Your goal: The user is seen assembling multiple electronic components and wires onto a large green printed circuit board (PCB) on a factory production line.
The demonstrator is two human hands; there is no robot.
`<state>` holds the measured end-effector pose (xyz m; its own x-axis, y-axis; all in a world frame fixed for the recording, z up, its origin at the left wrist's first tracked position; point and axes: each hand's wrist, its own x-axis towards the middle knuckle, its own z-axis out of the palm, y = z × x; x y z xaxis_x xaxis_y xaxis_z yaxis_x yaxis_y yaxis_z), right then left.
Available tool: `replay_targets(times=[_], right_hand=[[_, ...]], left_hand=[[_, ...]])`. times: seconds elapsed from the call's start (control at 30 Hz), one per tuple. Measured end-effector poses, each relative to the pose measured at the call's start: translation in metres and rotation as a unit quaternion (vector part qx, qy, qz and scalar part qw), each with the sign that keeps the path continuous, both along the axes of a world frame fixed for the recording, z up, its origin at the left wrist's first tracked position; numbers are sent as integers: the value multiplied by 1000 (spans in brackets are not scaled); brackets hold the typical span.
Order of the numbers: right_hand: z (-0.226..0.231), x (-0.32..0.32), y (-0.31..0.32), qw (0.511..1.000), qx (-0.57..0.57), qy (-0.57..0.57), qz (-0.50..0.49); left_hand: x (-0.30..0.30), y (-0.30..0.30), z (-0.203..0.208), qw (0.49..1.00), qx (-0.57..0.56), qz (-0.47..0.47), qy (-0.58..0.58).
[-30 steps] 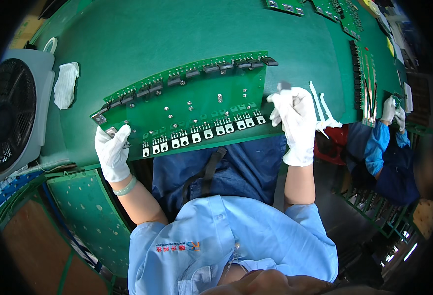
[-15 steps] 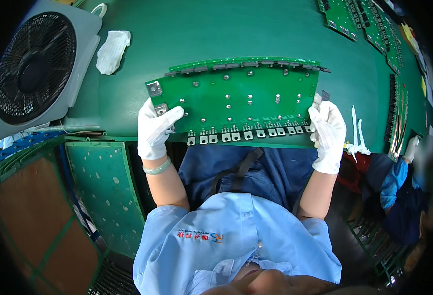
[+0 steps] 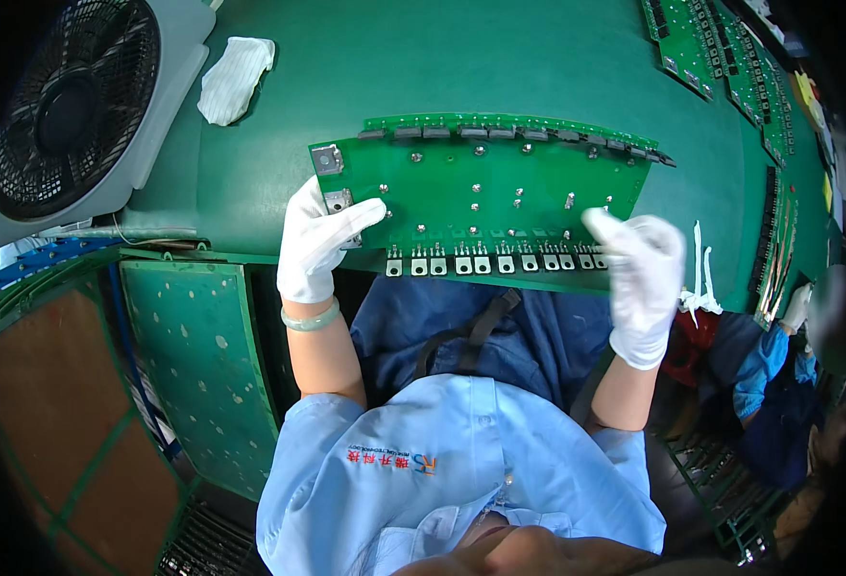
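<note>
While the gloved left hand [image 3: 319, 248] grips the left end of the green circuit board [image 3: 490, 178], thumb on its face, the gloved right hand [image 3: 647, 278] is at the right end, motion-blurred; can't tell if it's grasping or just touching. Board is held over the near edge of the surface [image 3: 538, 67], lower side toward the dark-blue trousers [image 3: 557, 331].

Risks, my read: if the right isn't gripping, the left carries one end alone; board could twist or slip. Metal-tabbed parts [image 3: 463, 260] overhang the lower side on thin legs; a knock on the surface edge could bend them.

Hidden: left fingers behind the board, its underside, any tabs under the right hand. Farther out: fan [image 3: 68, 106] and upper-right boards [image 3: 692, 48] cropped; co-worker's hand [image 3: 798, 307] too small to read.
</note>
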<state>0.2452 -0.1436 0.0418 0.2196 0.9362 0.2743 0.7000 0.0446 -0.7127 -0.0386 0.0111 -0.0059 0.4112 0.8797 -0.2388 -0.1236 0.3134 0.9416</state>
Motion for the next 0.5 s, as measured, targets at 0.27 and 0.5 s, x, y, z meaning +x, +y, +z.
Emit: replay_targets(times=[0.27, 0.5], right_hand=[[-14, -31, 28, 955, 42, -259, 139], [-29, -27, 28, 952, 99, -260, 127]], left_hand=[[2, -1, 2, 1000, 5, -4, -25], [3, -1, 1, 1000, 10, -2, -26]])
